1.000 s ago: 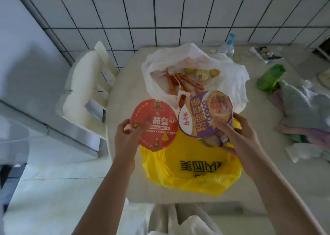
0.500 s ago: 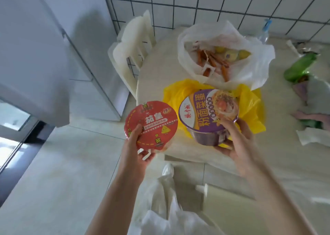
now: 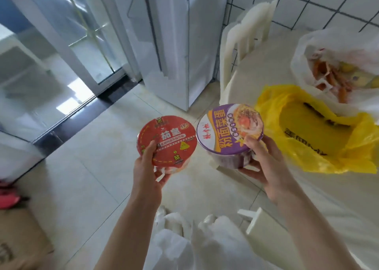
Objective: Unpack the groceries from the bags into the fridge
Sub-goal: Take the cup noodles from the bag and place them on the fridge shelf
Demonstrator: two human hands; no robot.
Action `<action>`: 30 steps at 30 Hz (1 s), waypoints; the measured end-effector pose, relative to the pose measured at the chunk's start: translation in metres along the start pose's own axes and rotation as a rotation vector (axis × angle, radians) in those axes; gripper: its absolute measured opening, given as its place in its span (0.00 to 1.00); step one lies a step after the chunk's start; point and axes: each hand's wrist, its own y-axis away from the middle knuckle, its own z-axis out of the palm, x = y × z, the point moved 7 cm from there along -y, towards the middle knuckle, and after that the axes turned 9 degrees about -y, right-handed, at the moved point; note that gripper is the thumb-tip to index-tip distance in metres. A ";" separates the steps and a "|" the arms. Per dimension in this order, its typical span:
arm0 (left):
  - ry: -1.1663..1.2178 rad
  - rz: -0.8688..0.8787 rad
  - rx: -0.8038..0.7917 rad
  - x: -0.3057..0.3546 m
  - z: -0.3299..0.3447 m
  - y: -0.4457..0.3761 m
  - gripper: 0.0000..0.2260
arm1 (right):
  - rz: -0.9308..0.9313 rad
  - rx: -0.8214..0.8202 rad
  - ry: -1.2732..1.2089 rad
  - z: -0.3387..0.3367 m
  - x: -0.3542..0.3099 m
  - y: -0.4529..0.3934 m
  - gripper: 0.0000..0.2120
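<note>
Surroundings: white fridge (image 3: 170,44) at 12 o'clock, doors closed, standing on a pale tiled floor (image 3: 92,167); glass sliding door (image 3: 51,54) at 10 o'clock; white chair (image 3: 244,37) at 1 o'clock, tucked against a pale table (image 3: 338,208) filling 3 to 5 o'clock. On the table, a yellow bag (image 3: 320,138) at 3 o'clock lay slumped with its mouth open; just behind it, at 2 o'clock, a white bag (image 3: 336,60) held orange sticks and yellow items, blurred. A cardboard box (image 3: 18,239) sat at 8 o'clock, with something red beside it, too blurred to identify. White plastic (image 3: 194,239) bunched at 6 o'clock. Between the bowls and the fridge lay only open floor. Task items: red bowl (image 3: 167,140), centre, held clear of the table over the floor, lid tilted toward the camera, its short axis roughly upright; left hand (image 3: 147,173) gripped it, thumb pressed on the lid and fingers curled under the base. Purple bowl (image 3: 229,130), just right of the red one, the rims near but apart, lid likewise tilted toward the camera; right hand (image 3: 264,163) gripped it at the table's edge, thumb on the lid rim, fingers spread beneath the side wall.
</note>
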 end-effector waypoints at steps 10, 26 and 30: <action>0.130 0.026 0.191 0.061 -0.175 -0.036 0.24 | 0.107 -0.170 0.116 0.182 0.075 -0.003 0.21; 0.185 0.057 0.246 0.183 -0.274 -0.144 0.24 | 0.132 -0.271 0.128 0.382 0.102 -0.050 0.33; 0.143 0.068 0.229 0.226 -0.249 -0.185 0.26 | 0.102 -0.255 0.111 0.408 0.083 -0.098 0.36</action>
